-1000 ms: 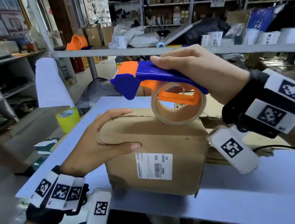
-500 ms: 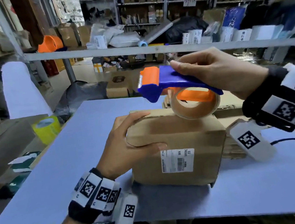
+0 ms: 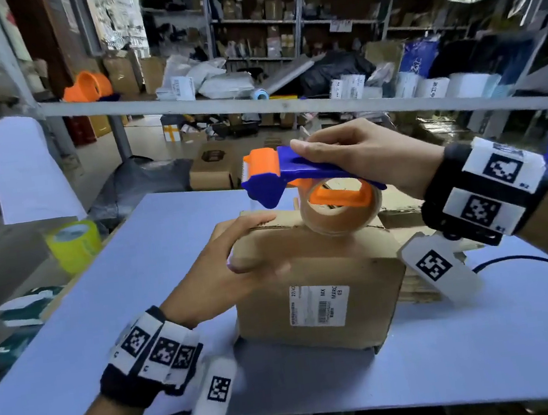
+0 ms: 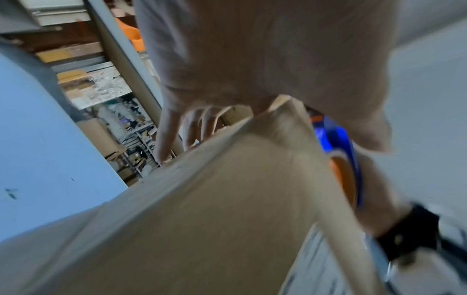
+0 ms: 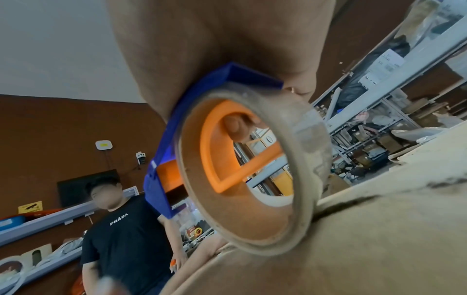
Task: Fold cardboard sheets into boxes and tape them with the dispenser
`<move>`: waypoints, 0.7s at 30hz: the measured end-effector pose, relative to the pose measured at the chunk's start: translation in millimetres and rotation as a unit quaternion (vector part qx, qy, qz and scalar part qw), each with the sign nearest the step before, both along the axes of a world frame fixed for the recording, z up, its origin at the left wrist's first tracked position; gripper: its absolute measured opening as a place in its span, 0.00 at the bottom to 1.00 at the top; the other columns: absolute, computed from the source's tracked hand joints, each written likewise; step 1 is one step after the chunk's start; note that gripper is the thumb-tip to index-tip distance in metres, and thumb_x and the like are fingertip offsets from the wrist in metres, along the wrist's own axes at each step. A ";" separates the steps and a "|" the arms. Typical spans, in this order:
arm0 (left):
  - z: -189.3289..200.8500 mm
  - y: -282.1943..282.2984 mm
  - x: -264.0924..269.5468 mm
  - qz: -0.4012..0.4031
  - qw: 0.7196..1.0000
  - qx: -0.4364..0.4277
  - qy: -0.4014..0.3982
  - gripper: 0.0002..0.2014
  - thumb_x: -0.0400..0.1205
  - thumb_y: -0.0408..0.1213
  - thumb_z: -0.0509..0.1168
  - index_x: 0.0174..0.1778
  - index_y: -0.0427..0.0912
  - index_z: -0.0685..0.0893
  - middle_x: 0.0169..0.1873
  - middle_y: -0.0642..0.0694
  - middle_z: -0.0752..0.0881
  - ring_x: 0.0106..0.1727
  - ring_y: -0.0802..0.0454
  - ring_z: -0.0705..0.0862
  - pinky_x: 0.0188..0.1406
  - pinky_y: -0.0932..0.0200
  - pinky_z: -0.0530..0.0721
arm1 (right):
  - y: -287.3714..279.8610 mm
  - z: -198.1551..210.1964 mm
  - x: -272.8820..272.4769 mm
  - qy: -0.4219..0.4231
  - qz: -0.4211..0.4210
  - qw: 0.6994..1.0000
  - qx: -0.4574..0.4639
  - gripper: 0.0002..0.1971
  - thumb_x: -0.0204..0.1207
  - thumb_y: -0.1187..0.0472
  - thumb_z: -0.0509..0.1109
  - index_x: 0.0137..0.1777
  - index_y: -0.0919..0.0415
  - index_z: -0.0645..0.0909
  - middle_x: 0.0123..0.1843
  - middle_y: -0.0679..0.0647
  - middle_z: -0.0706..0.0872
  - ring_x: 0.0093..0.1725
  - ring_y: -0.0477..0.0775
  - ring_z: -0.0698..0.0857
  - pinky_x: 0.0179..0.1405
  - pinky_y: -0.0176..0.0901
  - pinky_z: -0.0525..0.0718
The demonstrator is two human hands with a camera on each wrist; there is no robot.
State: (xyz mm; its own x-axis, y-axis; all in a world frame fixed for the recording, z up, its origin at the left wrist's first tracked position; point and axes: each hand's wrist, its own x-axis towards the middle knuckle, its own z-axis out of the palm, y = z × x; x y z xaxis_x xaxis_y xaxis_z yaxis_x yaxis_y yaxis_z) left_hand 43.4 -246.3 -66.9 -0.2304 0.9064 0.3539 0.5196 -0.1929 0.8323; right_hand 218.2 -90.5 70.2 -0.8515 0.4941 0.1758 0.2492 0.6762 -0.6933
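A folded brown cardboard box (image 3: 311, 271) with a white barcode label (image 3: 314, 304) stands on the pale blue table (image 3: 136, 276). My left hand (image 3: 225, 268) grips the box's top left corner, fingers over the far edge and thumb on the near face. My right hand (image 3: 363, 158) holds the blue and orange tape dispenser (image 3: 283, 178) by its handle, just above the box top. Its brown tape roll (image 3: 340, 211) touches the top near the flap seam (image 5: 353, 201). The left wrist view is blurred; it shows the cardboard (image 4: 202, 219) and my fingers (image 4: 166, 135).
A stack of flat cardboard sheets (image 3: 423, 278) lies right of the box. A yellow tape roll (image 3: 72, 246) sits off the table's left edge. A grey shelf rail (image 3: 288, 109) crosses behind. Another person (image 5: 121, 229) stands beyond, in the right wrist view. A cable (image 3: 514, 262) trails at right.
The dispenser has come down and back toward me until its roll touches the box top. My left hand keeps its grip on the box corner. The head view has shifted.
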 end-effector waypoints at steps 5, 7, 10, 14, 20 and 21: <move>28.8 4.0 -5.5 0.023 0.982 -0.043 -0.180 0.41 0.84 0.70 0.36 0.57 0.53 0.92 0.71 0.56 0.83 0.80 0.61 0.70 0.85 0.44 0.57 | 1.9 -2.2 0.1 0.010 0.020 1.000 -0.004 0.20 0.77 0.31 0.69 0.46 0.45 0.92 0.40 0.48 0.90 0.38 0.41 0.84 0.45 0.39 0.76; 35.4 7.8 -3.8 0.033 0.981 -0.039 -0.189 0.41 0.86 0.68 0.37 0.54 0.50 0.94 0.67 0.57 0.86 0.77 0.62 0.73 0.86 0.46 0.56 | 0.2 -4.4 -1.9 0.025 0.018 1.000 -0.005 0.21 0.77 0.32 0.70 0.49 0.48 0.92 0.43 0.53 0.91 0.39 0.43 0.84 0.46 0.43 0.76; 41.4 10.3 -4.2 0.040 0.979 -0.008 -0.202 0.29 0.87 0.65 0.47 0.61 0.56 0.90 0.64 0.52 0.89 0.76 0.56 0.77 0.84 0.46 0.64 | -3.8 -6.7 -4.5 0.044 0.019 0.999 -0.003 0.20 0.80 0.37 0.70 0.49 0.53 0.91 0.39 0.50 0.88 0.38 0.44 0.82 0.45 0.44 0.74; 50.6 9.0 -8.6 0.063 0.974 0.021 -0.217 0.19 0.90 0.52 0.57 0.62 0.46 0.89 0.60 0.40 0.89 0.69 0.48 0.83 0.78 0.46 0.74 | -3.9 -8.8 -2.4 0.062 0.013 0.998 0.003 0.19 0.81 0.38 0.70 0.49 0.53 0.92 0.38 0.47 0.89 0.37 0.42 0.83 0.43 0.40 0.76; 52.4 6.5 -4.2 0.086 0.989 0.014 -0.121 0.17 0.91 0.39 0.57 0.60 0.29 0.84 0.56 0.48 0.90 0.65 0.48 0.84 0.72 0.47 0.78 | -4.0 -8.9 1.9 0.082 0.011 0.996 0.020 0.17 0.82 0.40 0.71 0.47 0.51 0.91 0.38 0.48 0.90 0.36 0.43 0.83 0.42 0.41 0.77; 52.7 6.9 -4.5 0.100 0.991 0.020 -0.089 0.15 0.91 0.39 0.58 0.56 0.32 0.86 0.52 0.52 0.90 0.61 0.52 0.84 0.67 0.51 0.79 | -3.9 -8.9 2.3 0.081 0.013 0.996 0.024 0.17 0.82 0.40 0.71 0.48 0.51 0.91 0.39 0.49 0.91 0.37 0.43 0.84 0.42 0.41 0.77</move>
State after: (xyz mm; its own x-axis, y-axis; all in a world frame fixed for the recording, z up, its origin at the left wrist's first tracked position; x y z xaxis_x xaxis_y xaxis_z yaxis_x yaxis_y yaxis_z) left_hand 38.9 -239.5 -14.2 -0.4660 0.8223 0.3266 0.3970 -0.1356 0.9078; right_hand 220.6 -94.4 61.3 -0.8221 0.4609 0.3343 0.1195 0.7137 -0.6901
